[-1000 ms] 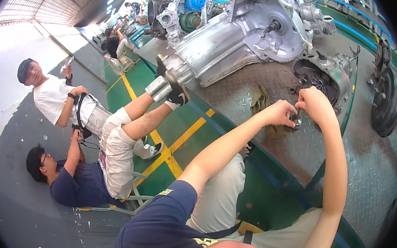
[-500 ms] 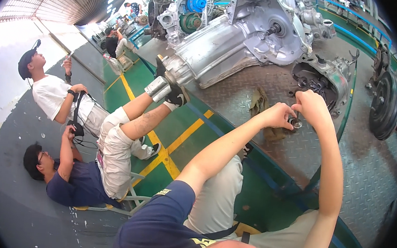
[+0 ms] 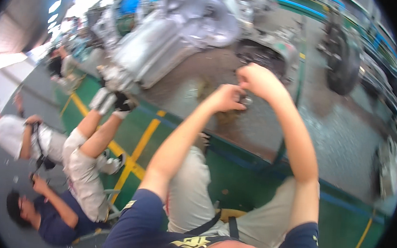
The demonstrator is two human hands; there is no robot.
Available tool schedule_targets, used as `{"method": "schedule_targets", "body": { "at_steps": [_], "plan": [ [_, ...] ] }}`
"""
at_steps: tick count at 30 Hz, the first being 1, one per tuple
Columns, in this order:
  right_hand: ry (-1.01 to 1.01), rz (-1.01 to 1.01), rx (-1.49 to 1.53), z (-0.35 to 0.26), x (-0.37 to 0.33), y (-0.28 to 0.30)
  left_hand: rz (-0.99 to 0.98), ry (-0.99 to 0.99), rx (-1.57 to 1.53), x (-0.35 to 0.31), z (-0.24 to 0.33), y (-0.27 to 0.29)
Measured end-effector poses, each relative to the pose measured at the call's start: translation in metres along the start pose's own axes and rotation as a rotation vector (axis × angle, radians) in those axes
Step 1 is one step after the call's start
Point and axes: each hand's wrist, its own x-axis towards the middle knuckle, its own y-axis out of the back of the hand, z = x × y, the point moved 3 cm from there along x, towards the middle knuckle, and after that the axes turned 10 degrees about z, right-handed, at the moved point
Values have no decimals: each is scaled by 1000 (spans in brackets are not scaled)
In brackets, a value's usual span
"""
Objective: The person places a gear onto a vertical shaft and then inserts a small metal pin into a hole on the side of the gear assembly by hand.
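Over the metal bench top (image 3: 198, 69), both my hands meet close together in a blurred picture. My left hand (image 3: 228, 98) is closed, thumb and fingers curled round a small round metal part (image 3: 246, 101) with a shiny ring-like end. My right hand (image 3: 259, 77) touches the left from above, its fingers bent down and pressed together. What those fingertips grip is hidden. Just beyond the hands lies an open grey metal casing (image 3: 280, 53) with dark small parts inside. A brownish rag (image 3: 227, 119) lies beneath my left hand.
A large silver gearbox housing (image 3: 163, 40) fills the bench's far left. A black drum-shaped assembly (image 3: 345, 61) stands at the right, a metal part (image 3: 387, 169) farther along. Seated at the left are a person in white (image 3: 9, 133) and a person in navy (image 3: 58, 215).
The whole view has swung to the right, so bench, hands and people appear farther left and blurred. My hands keep the same grip on the small part.
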Motion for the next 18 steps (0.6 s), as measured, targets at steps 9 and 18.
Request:
{"method": "schedule_targets", "body": {
  "at_steps": [9,18],
  "plan": [
    [-90,2,9,6,-17,5,-68,131,-1,3,6,-6],
    [-154,-100,0,-2,-15,10,-88,124,-63,6,21,0]
  ]
}}
